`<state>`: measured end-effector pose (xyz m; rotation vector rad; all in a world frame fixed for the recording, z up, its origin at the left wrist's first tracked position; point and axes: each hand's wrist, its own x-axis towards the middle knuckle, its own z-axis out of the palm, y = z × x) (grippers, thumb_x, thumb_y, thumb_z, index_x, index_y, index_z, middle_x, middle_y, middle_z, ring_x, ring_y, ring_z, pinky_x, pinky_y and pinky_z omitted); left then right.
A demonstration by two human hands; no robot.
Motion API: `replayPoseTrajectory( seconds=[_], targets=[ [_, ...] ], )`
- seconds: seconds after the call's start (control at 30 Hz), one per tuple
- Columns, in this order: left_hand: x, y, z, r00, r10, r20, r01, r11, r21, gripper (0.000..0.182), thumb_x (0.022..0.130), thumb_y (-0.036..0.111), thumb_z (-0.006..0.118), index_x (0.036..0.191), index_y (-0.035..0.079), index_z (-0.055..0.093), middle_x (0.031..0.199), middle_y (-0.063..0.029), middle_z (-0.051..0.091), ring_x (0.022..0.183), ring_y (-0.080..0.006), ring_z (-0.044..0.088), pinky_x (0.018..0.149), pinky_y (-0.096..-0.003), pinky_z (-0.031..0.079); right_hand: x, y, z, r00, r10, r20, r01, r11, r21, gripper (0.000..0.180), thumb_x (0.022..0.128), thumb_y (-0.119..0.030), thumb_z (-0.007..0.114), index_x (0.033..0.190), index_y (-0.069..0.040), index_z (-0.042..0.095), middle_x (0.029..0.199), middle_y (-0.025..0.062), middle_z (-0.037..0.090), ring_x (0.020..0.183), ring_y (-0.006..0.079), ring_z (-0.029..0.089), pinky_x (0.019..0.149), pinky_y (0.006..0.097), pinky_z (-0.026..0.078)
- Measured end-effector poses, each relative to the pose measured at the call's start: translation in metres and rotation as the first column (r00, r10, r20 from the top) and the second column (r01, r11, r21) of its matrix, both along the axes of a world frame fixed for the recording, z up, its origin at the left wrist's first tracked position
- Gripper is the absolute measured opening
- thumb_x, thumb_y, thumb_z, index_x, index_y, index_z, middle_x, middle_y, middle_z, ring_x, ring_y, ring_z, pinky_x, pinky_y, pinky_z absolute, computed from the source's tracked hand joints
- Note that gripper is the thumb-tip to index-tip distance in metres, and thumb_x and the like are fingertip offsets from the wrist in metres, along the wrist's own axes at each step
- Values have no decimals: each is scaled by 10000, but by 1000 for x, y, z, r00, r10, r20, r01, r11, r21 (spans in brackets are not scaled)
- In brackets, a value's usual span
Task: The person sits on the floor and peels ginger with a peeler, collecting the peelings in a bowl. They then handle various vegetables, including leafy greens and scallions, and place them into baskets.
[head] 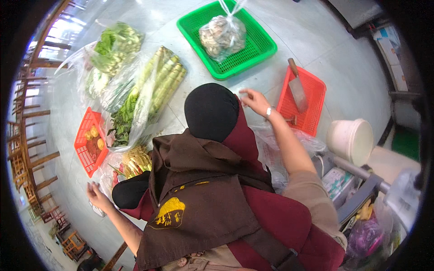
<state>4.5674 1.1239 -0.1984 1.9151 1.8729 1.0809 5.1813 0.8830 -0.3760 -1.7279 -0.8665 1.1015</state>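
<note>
My left hand (pixel 96 196) is over the floor at the lower left, holding nothing, its fingers a little apart. Near it are a bag of roots and scallions (pixel 137 161) and a red plastic basket (pixel 87 142) with potatoes inside. My right hand (pixel 252 101) hovers beside my knee with bent fingers and nothing in it. To its right a red plastic basket (pixel 317 91) holds a cleaver (pixel 298 91), whose wooden handle rests over the rim. Beyond my knees a green plastic basket (pixel 220 73) contains a knotted clear bag of pale, lumpy produce (pixel 222 37).
Clear bags with leafy greens (pixel 117 44) and long green stalks (pixel 168 78) lie on the floor at the left. At the right are a white bucket (pixel 361 142) and a grey cart (pixel 362 196) with bags. Wooden furniture (pixel 42 135) lines the far left.
</note>
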Motion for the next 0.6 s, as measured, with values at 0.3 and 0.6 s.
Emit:
replayPoseTrajectory(
  seconds=[0.3, 0.6],
  targets=[
    [192, 76, -18, 767, -615, -182, 578, 786, -220, 300, 848, 67, 588, 1142, 28, 545, 950, -92, 619, 797, -142, 589, 696, -264, 473, -14, -187, -1, 682, 729, -56, -321, 230, -919, 579, 712, -422, 668, 1210, -156, 538, 1135, 140, 584, 1050, 292, 558, 885, 399, 444],
    [220, 85, -51, 570, -725, -386, 520, 682, -514, 333, 770, 134, 651, 1083, 45, 585, 849, -131, 649, 732, -238, 629, 686, -337, 485, 31, -21, 17, 732, 390, 558, 6, 816, -578, 367, 782, -274, 602, 1108, -107, 586, 1020, 157, 619, 960, 310, 578, 799, 407, 468]
  ],
)
